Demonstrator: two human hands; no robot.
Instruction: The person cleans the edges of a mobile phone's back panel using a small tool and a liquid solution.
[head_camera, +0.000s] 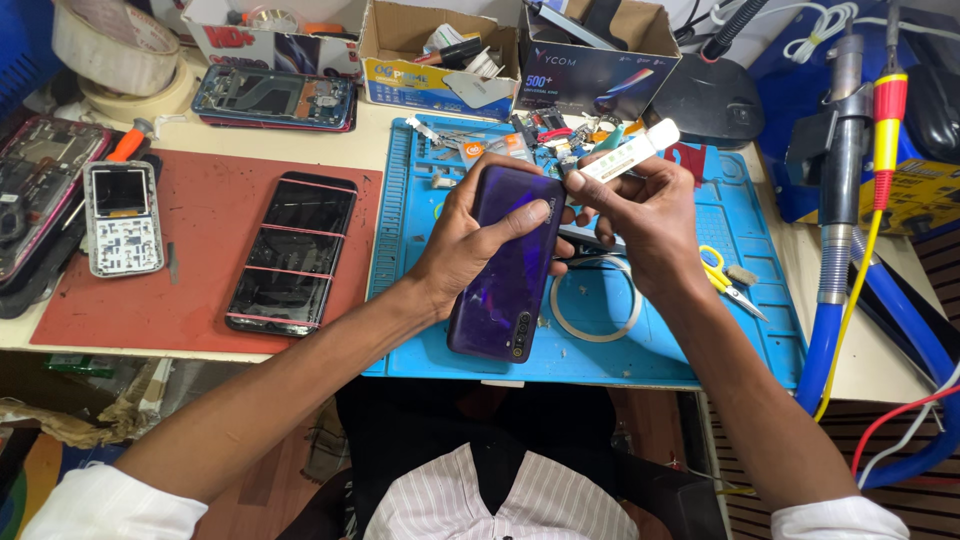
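**Purple phone held back-up, white tool at its top edge**

We see the left hand (480, 235) wrapped over the glossy purple smartphone (505, 265), back side up, with its camera strip near the lower end. Fingers spread across the upper back, thumb on the left edge; grip closed firmly on the phone. The phone hovers tilted over the blue silicone repair mat (745, 340), its bottom end toward us, just above a thin white ring (595, 305) lying on the mat.

The right hand (645, 215) pinches a small white flat tube-like tool (630, 155), fingers closed narrowly round it, tip pointing toward the phone's top right corner. Whether the tip touches the edge we cannot tell.

Step in hand, as we judge it: working the phone's upper edge with the tool, early stage, back cover looks seated. The next move likely calls for a steady left hold and a fine tip placement at the seam.

Both forearms come in from below, wrists bent inward, hands meeting mid-mat. Left of the mat, a black screen panel with pink strips (292, 250) lies on a red-brown mat (200, 210). Yellow-handled scissors (722, 275) rest right of the hands.
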